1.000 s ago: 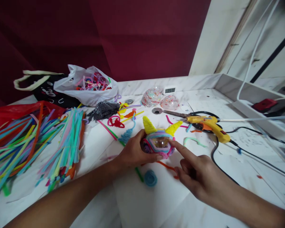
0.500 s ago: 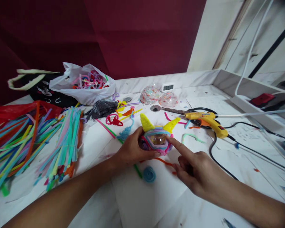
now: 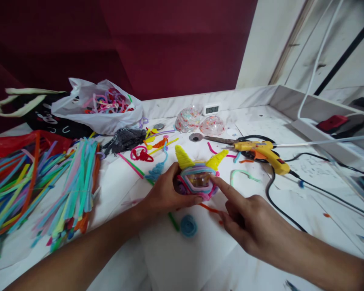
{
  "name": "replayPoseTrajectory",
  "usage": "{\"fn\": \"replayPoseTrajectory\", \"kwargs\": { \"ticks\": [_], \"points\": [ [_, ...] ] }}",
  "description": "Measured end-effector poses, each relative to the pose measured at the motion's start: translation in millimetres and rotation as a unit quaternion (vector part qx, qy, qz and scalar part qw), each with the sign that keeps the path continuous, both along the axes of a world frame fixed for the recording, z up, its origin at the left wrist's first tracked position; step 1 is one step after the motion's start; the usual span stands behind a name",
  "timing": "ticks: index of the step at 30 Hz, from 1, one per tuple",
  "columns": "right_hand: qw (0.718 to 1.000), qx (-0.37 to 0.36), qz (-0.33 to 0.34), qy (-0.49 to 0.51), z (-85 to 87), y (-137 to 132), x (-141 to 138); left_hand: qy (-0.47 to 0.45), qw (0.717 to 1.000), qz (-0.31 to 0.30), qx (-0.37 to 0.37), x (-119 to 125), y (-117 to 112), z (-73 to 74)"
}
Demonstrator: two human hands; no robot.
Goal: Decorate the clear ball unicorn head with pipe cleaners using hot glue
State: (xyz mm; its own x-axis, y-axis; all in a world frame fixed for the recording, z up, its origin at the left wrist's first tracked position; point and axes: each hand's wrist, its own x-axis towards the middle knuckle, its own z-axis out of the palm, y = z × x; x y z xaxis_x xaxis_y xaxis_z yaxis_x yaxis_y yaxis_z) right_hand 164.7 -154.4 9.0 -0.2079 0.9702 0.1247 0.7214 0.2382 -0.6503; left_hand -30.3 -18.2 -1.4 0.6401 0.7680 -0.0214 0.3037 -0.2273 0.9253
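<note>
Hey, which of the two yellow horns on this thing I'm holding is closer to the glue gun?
The horn nearer the right hand: it leans towards the glue gun, while the other horn, nearer the left hand, stands farther away.

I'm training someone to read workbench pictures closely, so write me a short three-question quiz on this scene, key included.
1. Multiple choice: What does the left hand hold?
a) a white plastic bag
b) the yellow-horned craft piece
c) a small digital display

2. True or false: The yellow glue gun is held by neither hand.

3. Fill in the blank: The right hand has its ____ finger stretched out toward the shiny front of the craft piece.

Key: 1. b; 2. true; 3. index
</note>
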Motion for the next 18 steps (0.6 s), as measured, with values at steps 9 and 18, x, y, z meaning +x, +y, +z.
{"fn": "replayPoseTrajectory", "kwargs": {
  "ticks": [9,18],
  "points": [
    [1.0,0.003,0.003,-0.008,-1.7,0.3,0.8,-0.002,1.0,-0.005,-0.008,1.4,-0.9,4.5],
    [1.0,0.007,-0.006,-0.006,-3.2,-0.8,0.4,-0.021,1.0,-0.005,-0.007,2.2,-0.7,1.7]
  ]
}}
